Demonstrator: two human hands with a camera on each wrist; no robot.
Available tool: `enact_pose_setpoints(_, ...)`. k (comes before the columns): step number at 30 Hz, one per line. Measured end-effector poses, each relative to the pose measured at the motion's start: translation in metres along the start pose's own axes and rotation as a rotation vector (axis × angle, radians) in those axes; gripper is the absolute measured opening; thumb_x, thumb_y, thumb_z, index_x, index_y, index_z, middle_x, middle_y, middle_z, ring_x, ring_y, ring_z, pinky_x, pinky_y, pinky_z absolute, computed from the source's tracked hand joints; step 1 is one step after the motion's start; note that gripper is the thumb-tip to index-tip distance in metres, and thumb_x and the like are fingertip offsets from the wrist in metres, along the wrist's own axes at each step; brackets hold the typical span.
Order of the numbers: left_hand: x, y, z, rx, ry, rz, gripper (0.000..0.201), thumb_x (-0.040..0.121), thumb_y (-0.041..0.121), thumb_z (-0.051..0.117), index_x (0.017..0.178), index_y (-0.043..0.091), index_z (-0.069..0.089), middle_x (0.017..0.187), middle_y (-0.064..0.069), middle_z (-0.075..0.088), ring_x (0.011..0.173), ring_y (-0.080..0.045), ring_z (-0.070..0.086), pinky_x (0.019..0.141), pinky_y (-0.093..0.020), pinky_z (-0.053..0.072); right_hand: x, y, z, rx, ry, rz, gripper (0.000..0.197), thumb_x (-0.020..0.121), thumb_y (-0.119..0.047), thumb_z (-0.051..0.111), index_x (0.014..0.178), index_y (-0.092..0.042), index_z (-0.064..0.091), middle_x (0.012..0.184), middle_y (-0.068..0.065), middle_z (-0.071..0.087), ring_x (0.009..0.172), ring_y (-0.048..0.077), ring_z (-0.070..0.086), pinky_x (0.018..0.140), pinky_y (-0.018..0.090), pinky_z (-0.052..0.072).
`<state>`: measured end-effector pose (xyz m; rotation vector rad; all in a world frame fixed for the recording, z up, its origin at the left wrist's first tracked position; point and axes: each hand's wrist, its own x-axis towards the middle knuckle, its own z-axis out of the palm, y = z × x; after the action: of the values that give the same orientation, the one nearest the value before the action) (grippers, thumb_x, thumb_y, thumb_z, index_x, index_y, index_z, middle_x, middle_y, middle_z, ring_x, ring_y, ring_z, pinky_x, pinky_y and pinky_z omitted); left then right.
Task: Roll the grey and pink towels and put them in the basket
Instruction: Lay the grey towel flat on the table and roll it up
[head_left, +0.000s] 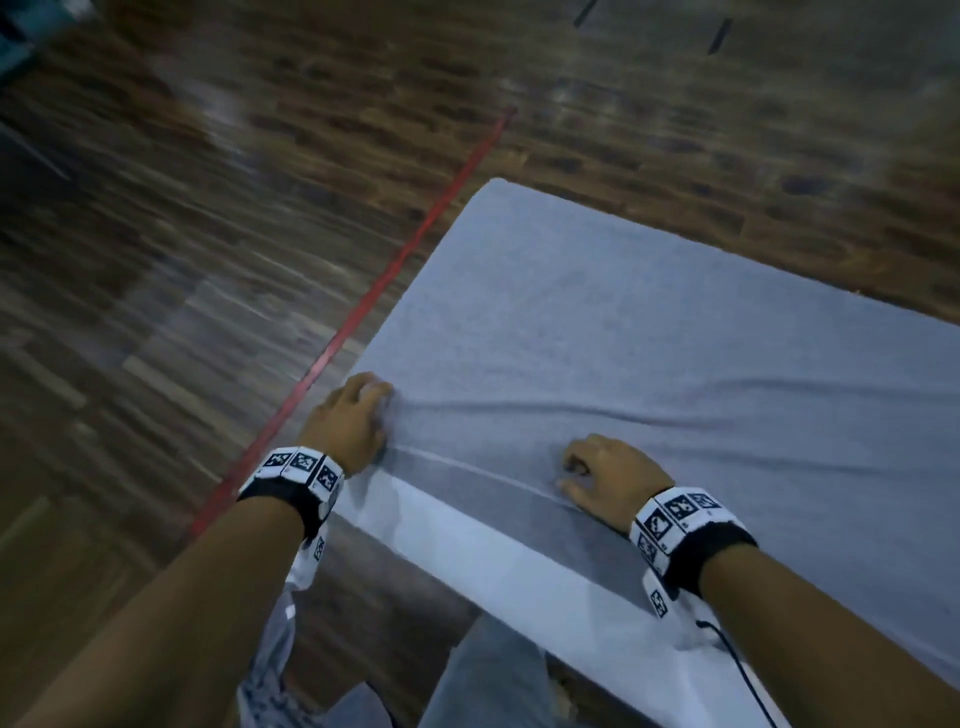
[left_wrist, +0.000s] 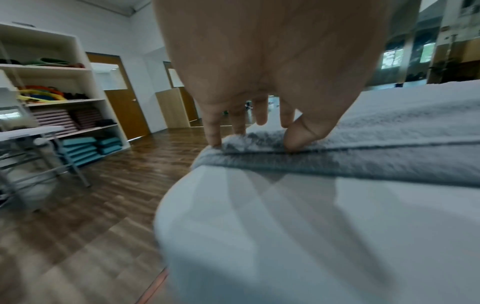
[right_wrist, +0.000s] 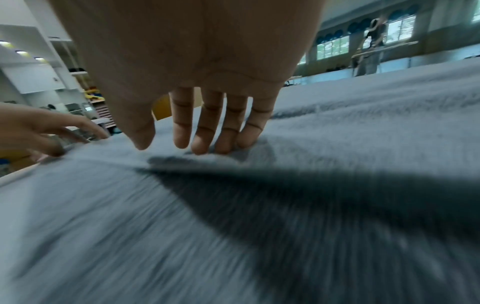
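A grey towel (head_left: 623, 322) lies spread over a white table (head_left: 519, 566), with a crease running across it near the front edge. My left hand (head_left: 382, 400) is at the towel's near-left corner. In the left wrist view its thumb and fingers (left_wrist: 257, 133) pinch the turned-over edge of the towel (left_wrist: 389, 123). My right hand (head_left: 569, 470) sits further right on the same edge. Its fingertips (right_wrist: 202, 148) press down on the towel (right_wrist: 363, 123), and the thumb is clear of the cloth. No pink towel or basket is in view.
A bare strip of table (left_wrist: 285, 236) shows in front of the towel. Wood floor with a red tape line (head_left: 363, 312) lies to the left. White shelves (left_wrist: 52, 92) and a folding chair (left_wrist: 39, 154) stand beyond. A black cable (head_left: 743, 670) trails from my right wrist.
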<state>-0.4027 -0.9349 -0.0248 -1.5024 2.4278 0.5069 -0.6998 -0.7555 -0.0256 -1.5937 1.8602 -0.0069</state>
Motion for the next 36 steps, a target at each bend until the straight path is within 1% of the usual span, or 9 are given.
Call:
enact_pose_setpoints(3, -0.039, -0.010, 0.016, -0.017, -0.007, -0.050, 0.062, 0.084, 0.011, 0.062, 0.141, 0.021, 0.040, 0.154, -0.004, 0.031, 0.138, -0.028, 0.034, 0.113, -0.044, 0.033, -0.021, -0.017, 0.034, -0.057, 0.017, 0.005, 0.036, 0.086, -0.050, 0.057, 0.111, -0.023, 0.054, 0.114, 0.001, 0.052, 0.106, 0.024, 0.051, 0.090, 0.036, 0.046)
enact_pose_setpoints(7, -0.070, -0.009, 0.019, -0.043, 0.023, -0.098, 0.065, 0.084, 0.002, 0.057, 0.142, 0.023, 0.039, 0.153, -0.001, 0.033, 0.135, -0.028, 0.037, 0.109, -0.038, 0.035, -0.048, -0.030, 0.057, -0.083, 0.090, 0.113, 0.039, 0.088, -0.038, 0.057, 0.123, -0.023, 0.049, 0.120, 0.004, 0.048, 0.109, 0.027, 0.050, 0.088, 0.038, 0.048)
enact_pose_setpoints(11, -0.081, -0.013, 0.013, -0.036, 0.050, -0.105, 0.063, 0.086, 0.002, 0.053, 0.142, 0.025, 0.038, 0.156, -0.002, 0.023, 0.132, -0.031, 0.039, 0.105, -0.040, 0.040, -0.062, -0.038, 0.061, -0.129, 0.142, 0.182, 0.032, 0.091, -0.030, 0.053, 0.122, -0.023, 0.048, 0.119, 0.006, 0.045, 0.109, 0.028, 0.048, 0.082, 0.037, 0.050)
enact_pose_setpoints(14, -0.076, -0.022, 0.013, -0.049, 0.101, -0.098, 0.054, 0.086, 0.001, 0.051, 0.135, 0.022, 0.044, 0.147, -0.008, 0.032, 0.122, -0.035, 0.046, 0.097, -0.043, 0.044, -0.066, -0.041, 0.062, -0.156, 0.163, 0.235, 0.024, 0.092, -0.028, 0.052, 0.115, -0.021, 0.049, 0.116, 0.007, 0.045, 0.101, 0.029, 0.052, 0.076, 0.035, 0.048)
enact_pose_setpoints(22, -0.038, -0.069, 0.014, -0.017, 0.137, 0.148, 0.024, 0.092, 0.010, 0.054, 0.113, 0.012, 0.064, 0.115, -0.012, 0.059, 0.106, -0.034, 0.053, 0.090, -0.043, 0.046, -0.061, -0.053, 0.072, -0.165, 0.223, 0.414, 0.018, 0.094, -0.029, 0.049, 0.106, -0.016, 0.054, 0.106, 0.009, 0.051, 0.091, 0.031, 0.055, 0.074, 0.035, 0.047)
enact_pose_setpoints(26, -0.039, -0.093, 0.010, -0.132, 0.191, 0.255, 0.012, 0.093, 0.013, 0.057, 0.102, 0.010, 0.064, 0.105, -0.010, 0.060, 0.098, -0.031, 0.054, 0.082, -0.039, 0.047, -0.066, -0.060, 0.073, -0.180, 0.290, 0.348, 0.013, 0.090, -0.030, 0.057, 0.096, -0.017, 0.055, 0.100, 0.007, 0.053, 0.091, 0.031, 0.053, 0.077, 0.036, 0.045)
enact_pose_setpoints(28, -0.047, -0.108, 0.010, -0.183, 0.224, 0.279, 0.009, 0.094, 0.015, 0.057, 0.101, 0.012, 0.062, 0.103, -0.008, 0.060, 0.094, -0.027, 0.053, 0.078, -0.033, 0.042, -0.070, -0.065, 0.072, -0.138, 0.293, 0.308, 0.013, 0.089, -0.030, 0.060, 0.087, -0.021, 0.050, 0.092, 0.003, 0.053, 0.086, 0.028, 0.054, 0.072, 0.033, 0.041)
enact_pose_setpoints(31, -0.064, -0.133, 0.011, -0.177, 0.190, 0.252, 0.010, 0.097, 0.021, 0.053, 0.101, 0.016, 0.060, 0.101, -0.007, 0.060, 0.090, -0.025, 0.054, 0.078, -0.035, 0.045, -0.075, -0.078, 0.074, 0.010, 0.211, 0.311, 0.016, 0.091, -0.032, 0.058, 0.084, -0.025, 0.045, 0.080, -0.002, 0.056, 0.072, 0.020, 0.054, 0.061, 0.030, 0.038)
enact_pose_setpoints(36, -0.095, -0.167, 0.024, -0.084, -0.005, 0.203, 0.007, 0.098, 0.025, 0.049, 0.098, 0.024, 0.056, 0.095, -0.004, 0.060, 0.083, -0.027, 0.058, 0.072, -0.037, 0.049, -0.077, -0.107, 0.086, 0.002, 0.092, 0.280, 0.009, 0.090, -0.033, 0.054, 0.087, -0.027, 0.048, 0.074, 0.002, 0.059, 0.066, 0.022, 0.055, 0.060, 0.032, 0.044)
